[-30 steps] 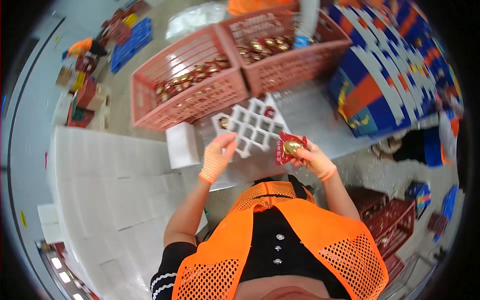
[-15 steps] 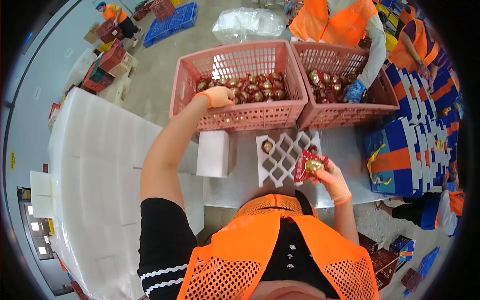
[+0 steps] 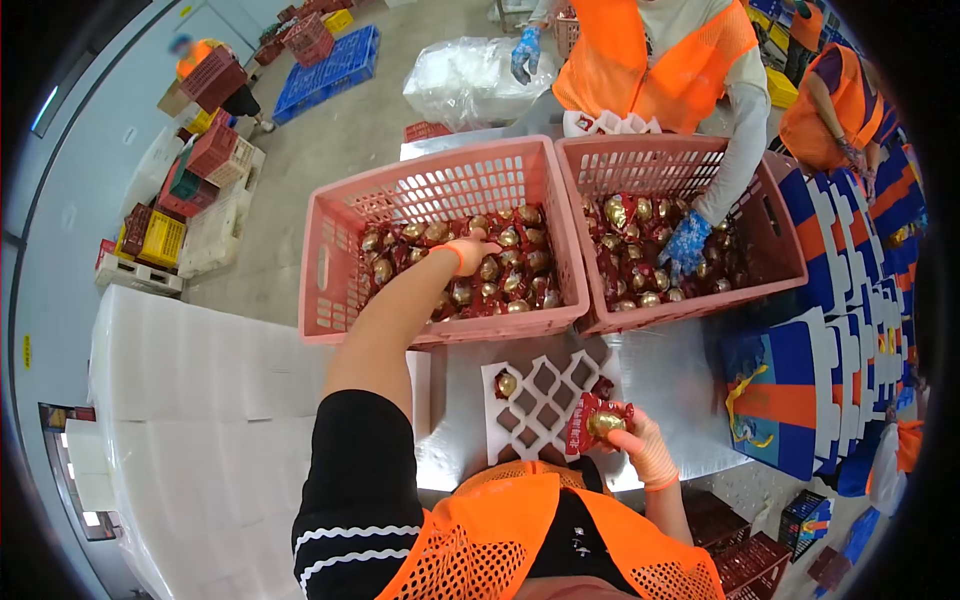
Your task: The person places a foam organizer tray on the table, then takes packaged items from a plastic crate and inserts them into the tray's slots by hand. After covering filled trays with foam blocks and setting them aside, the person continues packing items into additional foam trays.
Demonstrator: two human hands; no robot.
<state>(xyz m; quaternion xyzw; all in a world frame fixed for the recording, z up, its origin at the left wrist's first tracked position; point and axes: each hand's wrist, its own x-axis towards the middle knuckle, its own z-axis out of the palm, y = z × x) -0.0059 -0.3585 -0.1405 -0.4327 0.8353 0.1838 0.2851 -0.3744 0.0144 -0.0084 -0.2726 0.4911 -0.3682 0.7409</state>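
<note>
My right hand [image 3: 645, 448], in a pale orange glove, grips a gold-and-red wrapped egg [image 3: 606, 424] above the near right side of a white foam divider [image 3: 540, 436]. One wrapped egg [image 3: 506, 385] sits in the divider's far left cell, and another [image 3: 602, 389] shows at its far right. My left hand [image 3: 470, 256], gloved alike, reaches into the left pink crate [image 3: 445, 333]. Its visible fingers are apart over a heap of wrapped eggs [image 3: 490, 290]; some fingertips are hard to make out.
A co-worker's blue-gloved hand [image 3: 686, 243] is in the right pink crate [image 3: 690, 308]. Blue-and-orange boxes [image 3: 775, 385] stand stacked at the right of the metal table [image 3: 660, 350]. White foam blocks [image 3: 210, 440] fill the left side. Part of a white box [image 3: 420, 385] shows behind my left arm.
My left hand has moved from the crate's near left part further in over the eggs. My right hand still holds its egg near the divider. The view has shifted, and another blue-gloved hand appears.
</note>
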